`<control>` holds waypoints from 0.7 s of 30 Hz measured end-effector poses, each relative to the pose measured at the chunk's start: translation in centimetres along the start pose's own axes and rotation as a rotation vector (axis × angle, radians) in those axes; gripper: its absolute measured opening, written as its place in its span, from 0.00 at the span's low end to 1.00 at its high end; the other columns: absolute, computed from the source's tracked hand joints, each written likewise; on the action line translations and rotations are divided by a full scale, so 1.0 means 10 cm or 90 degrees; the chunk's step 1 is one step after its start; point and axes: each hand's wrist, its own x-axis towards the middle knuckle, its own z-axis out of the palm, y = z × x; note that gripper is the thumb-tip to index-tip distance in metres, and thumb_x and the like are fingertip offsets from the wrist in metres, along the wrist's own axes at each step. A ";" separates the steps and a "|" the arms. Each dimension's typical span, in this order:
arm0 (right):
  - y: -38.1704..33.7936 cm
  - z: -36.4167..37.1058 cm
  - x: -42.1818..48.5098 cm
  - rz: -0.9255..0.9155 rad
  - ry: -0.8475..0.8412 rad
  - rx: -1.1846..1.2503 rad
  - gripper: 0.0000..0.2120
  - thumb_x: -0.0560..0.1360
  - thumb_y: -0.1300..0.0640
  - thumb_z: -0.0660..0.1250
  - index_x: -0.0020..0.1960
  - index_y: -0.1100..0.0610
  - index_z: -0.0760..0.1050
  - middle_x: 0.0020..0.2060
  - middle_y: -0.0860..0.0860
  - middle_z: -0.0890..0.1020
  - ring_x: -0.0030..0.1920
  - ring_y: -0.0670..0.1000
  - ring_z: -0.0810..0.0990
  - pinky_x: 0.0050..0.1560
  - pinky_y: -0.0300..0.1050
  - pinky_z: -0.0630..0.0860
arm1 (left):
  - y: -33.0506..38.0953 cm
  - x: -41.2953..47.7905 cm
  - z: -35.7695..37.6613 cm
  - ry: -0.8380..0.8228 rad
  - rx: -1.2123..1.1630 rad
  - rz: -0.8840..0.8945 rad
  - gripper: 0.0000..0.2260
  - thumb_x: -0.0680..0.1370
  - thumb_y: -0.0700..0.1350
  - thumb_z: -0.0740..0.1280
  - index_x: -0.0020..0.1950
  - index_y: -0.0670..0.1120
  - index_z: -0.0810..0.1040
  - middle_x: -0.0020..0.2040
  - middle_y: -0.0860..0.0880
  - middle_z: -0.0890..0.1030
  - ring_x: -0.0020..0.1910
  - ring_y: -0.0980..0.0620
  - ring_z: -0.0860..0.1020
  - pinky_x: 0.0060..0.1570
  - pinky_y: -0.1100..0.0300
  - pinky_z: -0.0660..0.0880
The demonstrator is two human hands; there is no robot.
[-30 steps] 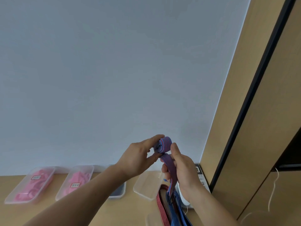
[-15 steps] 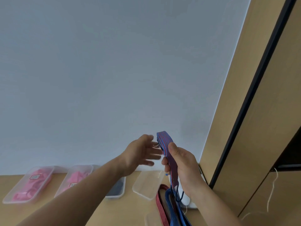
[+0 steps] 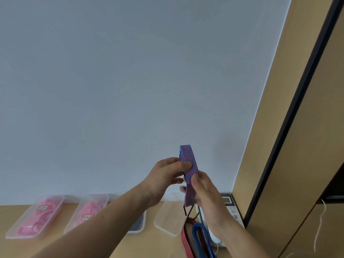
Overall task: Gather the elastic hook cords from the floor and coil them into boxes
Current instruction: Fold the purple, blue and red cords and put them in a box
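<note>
A flat blue-and-red striped elastic cord [image 3: 188, 164] stands folded upright in front of the wall. My left hand [image 3: 163, 175] pinches its upper part from the left with thumb and fingers. My right hand [image 3: 202, 190] grips the lower part, where a dark metal hook [image 3: 187, 211] hangs out. More cords, a red-striped one [image 3: 186, 241] and a blue one [image 3: 201, 233], hang below my right hand. An empty clear box [image 3: 168, 218] lies on the wooden surface behind them.
Two lidded clear boxes of pink items [image 3: 35, 216] [image 3: 87, 211] and a third box [image 3: 138, 224] sit along the wall. A white device with buttons [image 3: 230, 207] lies at the right. A wooden cabinet [image 3: 297, 146] rises on the right.
My left hand, open and off the cord half a second ago, has come back and pinches the fold. The fold stands taller than the tight coil seen one second ago.
</note>
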 end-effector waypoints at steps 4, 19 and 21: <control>0.04 0.01 0.01 0.042 0.005 -0.020 0.31 0.68 0.33 0.67 0.65 0.49 0.70 0.49 0.54 0.86 0.50 0.55 0.86 0.59 0.57 0.78 | 0.06 0.03 -0.03 0.000 -0.017 0.009 0.24 0.68 0.54 0.73 0.57 0.39 0.81 0.56 0.41 0.84 0.54 0.46 0.82 0.61 0.47 0.74; -0.04 -0.03 0.02 0.122 0.020 0.022 0.23 0.76 0.43 0.64 0.48 0.65 0.79 0.35 0.62 0.83 0.33 0.59 0.82 0.40 0.49 0.79 | -0.05 -0.02 -0.03 0.067 0.340 0.224 0.18 0.75 0.44 0.74 0.62 0.53 0.73 0.56 0.56 0.82 0.46 0.57 0.84 0.47 0.60 0.80; -0.08 -0.04 0.02 0.125 0.005 0.032 0.22 0.80 0.45 0.59 0.44 0.60 0.81 0.37 0.64 0.84 0.35 0.60 0.83 0.43 0.50 0.77 | -0.11 -0.02 -0.04 0.083 0.488 0.325 0.19 0.76 0.46 0.72 0.65 0.52 0.73 0.55 0.57 0.81 0.50 0.56 0.81 0.47 0.62 0.78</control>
